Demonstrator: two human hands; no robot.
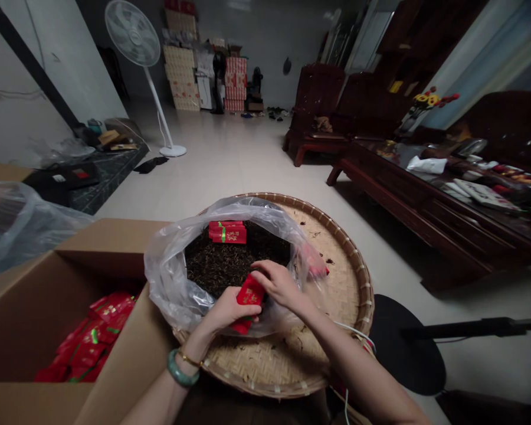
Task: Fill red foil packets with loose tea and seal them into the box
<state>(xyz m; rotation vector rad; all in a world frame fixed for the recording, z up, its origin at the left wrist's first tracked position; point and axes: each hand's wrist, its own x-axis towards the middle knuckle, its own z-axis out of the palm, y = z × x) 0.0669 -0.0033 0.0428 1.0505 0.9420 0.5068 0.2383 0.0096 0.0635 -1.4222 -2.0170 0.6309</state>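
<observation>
Gripping the red packet (pixel 250 292), left fingers (pixel 250 310) slant its length away and rightward, right fingers (pixel 269 271) at its top, hold unclear.

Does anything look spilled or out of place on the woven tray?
Slightly: a few dark shreds lie loose on the woven tray, outside the plastic bag that holds a heap of similar ones.
</observation>
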